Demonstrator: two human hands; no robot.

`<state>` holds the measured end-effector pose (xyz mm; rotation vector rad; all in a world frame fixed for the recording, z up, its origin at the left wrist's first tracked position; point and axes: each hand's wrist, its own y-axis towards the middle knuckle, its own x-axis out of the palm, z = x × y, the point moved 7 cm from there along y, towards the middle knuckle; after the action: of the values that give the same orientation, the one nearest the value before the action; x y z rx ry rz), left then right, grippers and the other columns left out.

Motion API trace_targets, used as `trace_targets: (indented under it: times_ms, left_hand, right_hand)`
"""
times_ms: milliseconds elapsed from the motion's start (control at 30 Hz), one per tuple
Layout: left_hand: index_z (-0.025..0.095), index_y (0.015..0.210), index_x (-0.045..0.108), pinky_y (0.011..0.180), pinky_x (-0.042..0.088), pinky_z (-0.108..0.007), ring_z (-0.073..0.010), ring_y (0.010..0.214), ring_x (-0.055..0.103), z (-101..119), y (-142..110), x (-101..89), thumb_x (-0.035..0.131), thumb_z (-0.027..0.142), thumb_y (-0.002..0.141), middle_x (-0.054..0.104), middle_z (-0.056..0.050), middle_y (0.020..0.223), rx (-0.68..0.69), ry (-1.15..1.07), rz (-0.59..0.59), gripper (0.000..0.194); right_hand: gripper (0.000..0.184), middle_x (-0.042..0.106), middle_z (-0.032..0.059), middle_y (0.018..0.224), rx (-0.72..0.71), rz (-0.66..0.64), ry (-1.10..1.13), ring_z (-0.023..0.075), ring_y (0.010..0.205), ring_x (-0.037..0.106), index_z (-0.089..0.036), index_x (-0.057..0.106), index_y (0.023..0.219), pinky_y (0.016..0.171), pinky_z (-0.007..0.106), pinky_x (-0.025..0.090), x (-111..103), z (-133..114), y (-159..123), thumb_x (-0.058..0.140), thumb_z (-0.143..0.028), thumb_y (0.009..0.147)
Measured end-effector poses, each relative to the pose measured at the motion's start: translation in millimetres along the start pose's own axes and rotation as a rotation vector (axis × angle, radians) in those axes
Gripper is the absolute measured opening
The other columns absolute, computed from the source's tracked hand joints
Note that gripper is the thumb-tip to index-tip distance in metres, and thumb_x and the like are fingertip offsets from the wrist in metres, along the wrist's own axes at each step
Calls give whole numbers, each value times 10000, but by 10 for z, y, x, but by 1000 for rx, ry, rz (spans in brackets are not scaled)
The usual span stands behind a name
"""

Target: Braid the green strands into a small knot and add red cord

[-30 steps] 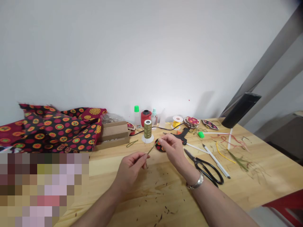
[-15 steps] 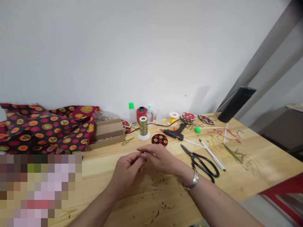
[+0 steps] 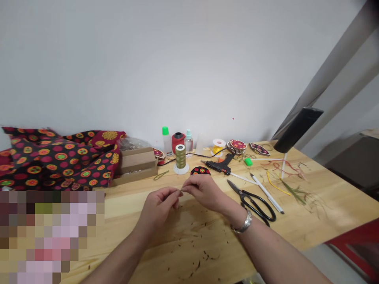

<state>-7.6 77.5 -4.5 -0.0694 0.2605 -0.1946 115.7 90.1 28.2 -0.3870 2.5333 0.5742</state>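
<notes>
My left hand point(image 3: 161, 205) and my right hand point(image 3: 203, 191) meet fingertip to fingertip above the wooden table point(image 3: 319, 221), both pinched on a thin olive thread point(image 3: 180, 192) that barely shows between them. A silver bracelet point(image 3: 245, 223) is on my right wrist. Just behind the hands lies a round patterned fabric disc point(image 3: 200, 170), partly hidden by my right hand, and a spool of olive-gold thread point(image 3: 180, 157) stands upright on a white base.
Black scissors point(image 3: 254, 202) and white sticks point(image 3: 266, 193) lie to the right. A black glue gun point(image 3: 220, 165), small bottles point(image 3: 166, 140), a yellow spool point(image 3: 219, 144), cardboard boxes point(image 3: 137, 165) and patterned cloth point(image 3: 59, 159) line the back. Thread scraps point(image 3: 291, 185) litter the right side.
My hands were apart with the thread stretched between them; they came together near the table and now sit pinched fingertip to fingertip, slightly raised toward the fabric disc.
</notes>
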Motion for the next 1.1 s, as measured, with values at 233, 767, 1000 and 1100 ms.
trace_targets:
  times_ms: [233,767,1000,1100]
  left_hand:
    - [114,690,666,402,107,-211,-24,380,231,-182,10,127,646,348,658,646,-45,642,-227,-367,-145,237]
    - [110,603,655,381,105,-205,-26,357,244,-205,-23,159,667,342,639,477,36,417,-263,-281,-213,235]
    - [113,641,648,382,87,-193,-12,365,246,-222,16,73,688,337,619,606,-17,571,-274,-402,-102,228]
    - [111,687,657,378,93,-185,-6,365,262,-250,38,20,698,336,601,651,-53,649,-286,-462,-35,244]
  right_hand:
    - [195,497,-35,492,291,57,137,71,472,410,-144,579,543,466,191,312,-58,217,16,554,-217,722]
    - [274,534,-15,488,513,88,680,46,371,415,-116,557,534,368,182,355,48,396,-65,624,-347,666]
    - [427,497,-11,467,560,-34,647,29,382,335,-105,560,529,354,160,272,95,389,-77,539,-480,730]
    - [447,600,58,612,592,-87,602,61,483,469,-90,606,586,427,175,388,82,398,-94,513,-497,745]
